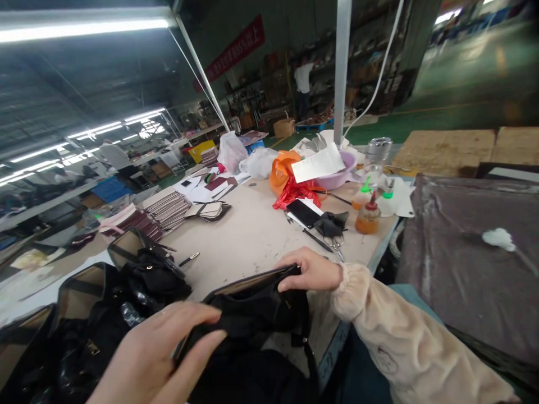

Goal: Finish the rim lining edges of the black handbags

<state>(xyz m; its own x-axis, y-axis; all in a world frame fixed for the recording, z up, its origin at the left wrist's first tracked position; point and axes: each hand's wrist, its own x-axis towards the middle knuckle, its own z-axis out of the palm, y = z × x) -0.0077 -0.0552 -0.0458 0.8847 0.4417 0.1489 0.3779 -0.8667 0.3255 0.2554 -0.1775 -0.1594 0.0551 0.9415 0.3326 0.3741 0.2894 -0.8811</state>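
Your right hand (311, 270) had thumb and fingers clamped on the rim of the black bag (256, 311), at its 2 o'clock corner; your left hand (155, 342), at 8 o'clock, had thumb and index apart, black fabric showing in the gap (whether they touched it, I could not tell). The bag sat close to you, by the near edge of the table (248, 235), its mouth slightly parted; with one sure pinch, at a single corner, it could have twisted or sagged if pulled. At 4 o'clock its strap (310, 353) hung near the table edge; a tug there might have snagged it. At 9 o'clock other black bags (101, 320) crowded your left hand; a wide sweep could have toppled them. A pen (189, 259) lay at 10 o'clock, where dragged fabric might have picked up a mark; at 2 o'clock, scissors (337, 242) beside a dark cloth (330, 224) could have caught anything pushed onto them; beyond them stood a bottle (368, 221) of amber liquid, which a swung bag or careless sleeve (400, 331) could have tipped, perhaps wetting the phone (303, 213) at 1 o'clock.
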